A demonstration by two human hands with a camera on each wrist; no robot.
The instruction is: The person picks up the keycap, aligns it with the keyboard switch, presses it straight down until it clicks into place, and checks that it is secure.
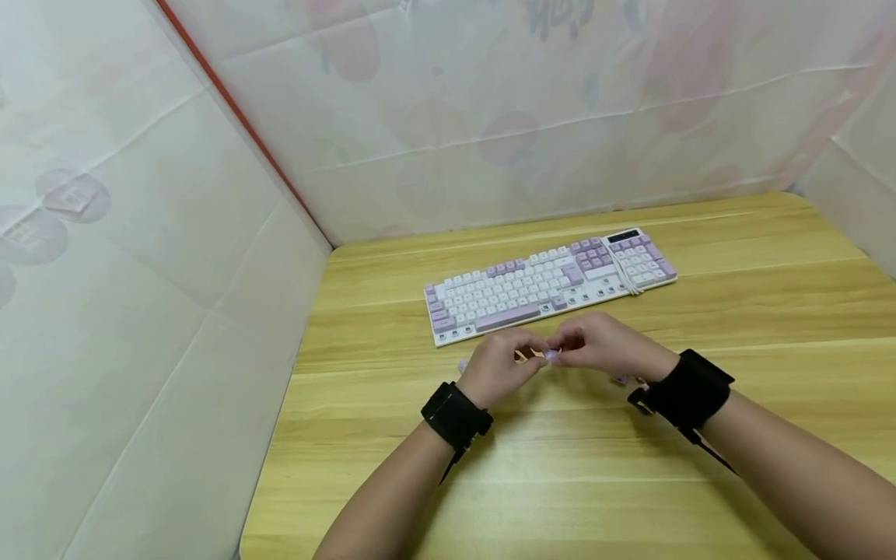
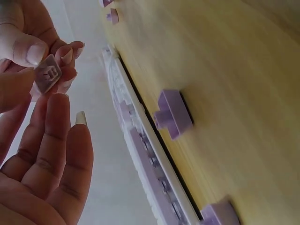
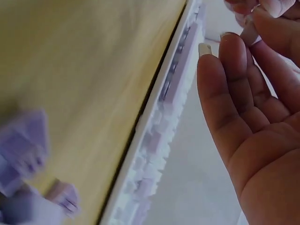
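Note:
A small pale purple keycap (image 2: 48,74) is held up between both hands, its underside with the stem socket showing in the left wrist view. My left hand (image 1: 495,364) pinches it from one side with thumb and fingertips. From the other side, my right hand (image 1: 607,344) pinches the same keycap, its thumb and fingers meeting the left ones. Just beyond the hands lies a white and purple keyboard (image 1: 509,313), where several switches stand bare along the front row and near the arrow keys.
Loose purple keycaps lie on the wooden table (image 1: 532,482): one keycap (image 2: 176,114) near the keyboard's front edge, others (image 3: 23,145) by the right wrist. A white cable (image 1: 621,268) is bundled over the keyboard's right part. Pale printed sheets (image 1: 448,117) enclose the table's back and sides.

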